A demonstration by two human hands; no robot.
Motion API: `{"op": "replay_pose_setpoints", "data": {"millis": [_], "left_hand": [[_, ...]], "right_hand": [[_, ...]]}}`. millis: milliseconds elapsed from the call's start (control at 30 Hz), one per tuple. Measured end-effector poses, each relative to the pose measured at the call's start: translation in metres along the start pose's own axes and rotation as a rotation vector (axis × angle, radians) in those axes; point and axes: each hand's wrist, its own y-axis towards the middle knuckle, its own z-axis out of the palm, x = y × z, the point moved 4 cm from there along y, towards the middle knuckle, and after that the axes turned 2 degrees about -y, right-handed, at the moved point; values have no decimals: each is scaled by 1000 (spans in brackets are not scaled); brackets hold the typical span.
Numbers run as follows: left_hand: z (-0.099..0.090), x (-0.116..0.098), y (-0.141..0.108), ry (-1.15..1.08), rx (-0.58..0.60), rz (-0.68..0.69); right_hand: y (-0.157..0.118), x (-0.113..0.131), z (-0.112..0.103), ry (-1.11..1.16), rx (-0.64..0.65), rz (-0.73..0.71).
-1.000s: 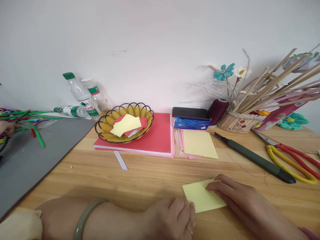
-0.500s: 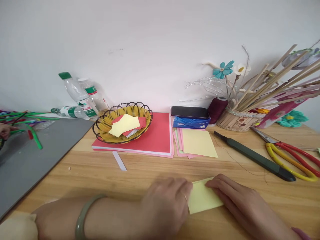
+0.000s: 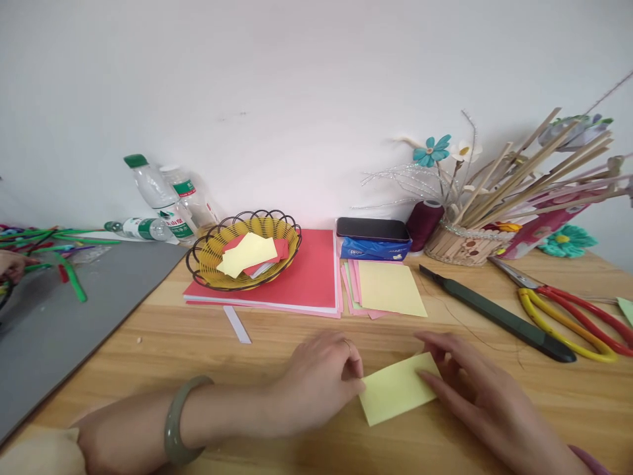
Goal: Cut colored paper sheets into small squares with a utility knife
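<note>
A folded piece of yellow paper (image 3: 398,388) lies at a slant between my hands, just over the wooden table. My left hand (image 3: 329,373), with a ring on one finger and a bangle on its wrist, has thumb and curled fingers closed at the paper's left edge. At the right end, the thumb of my right hand (image 3: 475,382) rests on the paper, while its bent fingers curve round behind the edge. Just beyond is a stack of square sheets (image 3: 393,290), yellow on top with pink and green below.
Behind are a yellow basket (image 3: 212,270) of paper pieces on red paper (image 3: 316,277), a blue packet (image 3: 373,249) and plastic bottles (image 3: 180,218). A utility knife (image 3: 499,310) and scissors (image 3: 564,316) lie right. Another person's hand (image 3: 12,266) shows at the far left, by a grey mat (image 3: 109,290).
My left hand has drawn back left from the top of the paper to its edge. The right hand's fingers have lifted and spread from lying flat on it. The view has shifted slightly.
</note>
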Motion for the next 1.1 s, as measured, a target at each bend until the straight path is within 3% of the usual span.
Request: {"op": "replay_pose_setpoints", "data": {"millis": [67, 167, 300, 633, 1100], "left_hand": [[-1, 3, 4, -162, -43, -18], [-3, 9, 13, -504, -96, 15], [-12, 20, 24, -822, -246, 27], [-17, 27, 24, -909, -327, -33], [-20, 23, 17, -1007, -409, -32]], "right_hand": [[10, -1, -5, 65, -19, 39], [30, 2, -7, 193, 61, 96], [53, 10, -4, 338, 117, 154], [52, 19, 0, 502, 57, 275], [50, 15, 1, 583, -18, 258]]}}
